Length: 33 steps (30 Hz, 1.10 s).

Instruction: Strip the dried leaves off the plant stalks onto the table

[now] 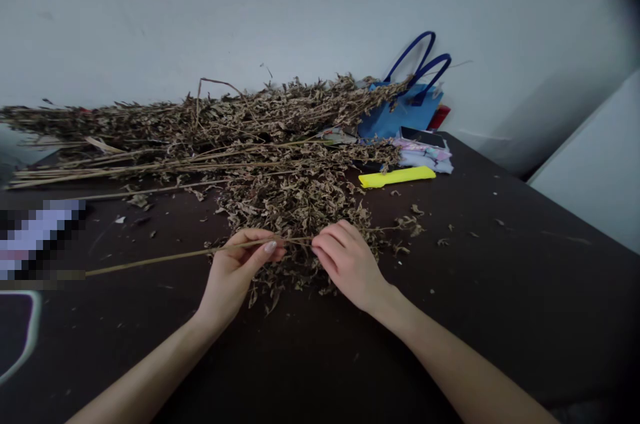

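Note:
A long dried plant stem (155, 260) runs from the left side of the table into my left hand (245, 256), whose thumb and fingers are closed around it. Farther along the same stem, my right hand (345, 261) pinches its thinner part; the fingertips hide exactly what they grip. Between and beneath the hands lies a heap of dry, curled leaves (295, 204). A thin leafy sprig (410, 224) sticks out to the right, beyond my right hand.
Bundles of dried stalks (190, 121) lie along the wall at the back of the dark table (500, 291). To their right are a blue bag (395, 114), a phone (421, 137) on folded cloth (425, 156) and a yellow strip (397, 177). A pixelated object (37, 237) is at left.

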Each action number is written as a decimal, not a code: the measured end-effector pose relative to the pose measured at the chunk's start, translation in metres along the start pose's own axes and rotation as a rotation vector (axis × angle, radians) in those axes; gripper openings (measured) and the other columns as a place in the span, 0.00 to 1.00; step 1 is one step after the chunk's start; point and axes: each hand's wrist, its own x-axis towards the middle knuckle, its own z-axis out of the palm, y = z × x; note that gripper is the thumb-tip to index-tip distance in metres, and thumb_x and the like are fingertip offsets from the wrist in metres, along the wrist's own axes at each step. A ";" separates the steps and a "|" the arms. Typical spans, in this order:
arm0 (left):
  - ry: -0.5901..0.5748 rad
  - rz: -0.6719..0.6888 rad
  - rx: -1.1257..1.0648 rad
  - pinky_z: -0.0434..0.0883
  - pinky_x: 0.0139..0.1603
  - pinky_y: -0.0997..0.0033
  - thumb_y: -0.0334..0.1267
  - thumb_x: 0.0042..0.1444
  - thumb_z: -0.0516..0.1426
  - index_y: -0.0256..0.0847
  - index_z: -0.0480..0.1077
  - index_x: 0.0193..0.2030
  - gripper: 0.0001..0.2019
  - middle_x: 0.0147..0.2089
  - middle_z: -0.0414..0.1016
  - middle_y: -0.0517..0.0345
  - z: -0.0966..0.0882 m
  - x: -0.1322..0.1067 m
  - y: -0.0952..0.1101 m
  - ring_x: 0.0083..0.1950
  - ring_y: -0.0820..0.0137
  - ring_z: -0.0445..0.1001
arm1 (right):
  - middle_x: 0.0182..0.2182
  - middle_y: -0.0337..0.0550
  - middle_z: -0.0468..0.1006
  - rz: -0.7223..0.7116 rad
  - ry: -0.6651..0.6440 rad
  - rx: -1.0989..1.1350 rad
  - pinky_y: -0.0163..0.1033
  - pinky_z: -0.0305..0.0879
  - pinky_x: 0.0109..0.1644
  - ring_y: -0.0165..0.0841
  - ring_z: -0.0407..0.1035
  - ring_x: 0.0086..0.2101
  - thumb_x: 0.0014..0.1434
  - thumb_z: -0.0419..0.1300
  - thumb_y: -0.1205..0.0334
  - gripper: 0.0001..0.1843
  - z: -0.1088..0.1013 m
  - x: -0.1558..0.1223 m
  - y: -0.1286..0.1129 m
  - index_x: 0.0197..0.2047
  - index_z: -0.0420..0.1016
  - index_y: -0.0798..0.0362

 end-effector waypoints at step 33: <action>-0.126 0.095 0.183 0.72 0.44 0.72 0.35 0.53 0.59 0.39 0.72 0.38 0.05 0.38 0.76 0.56 0.004 -0.008 -0.001 0.40 0.70 0.75 | 0.35 0.44 0.70 0.082 0.103 0.322 0.37 0.64 0.41 0.30 0.64 0.37 0.61 0.50 0.66 0.10 0.004 0.005 -0.021 0.38 0.73 0.55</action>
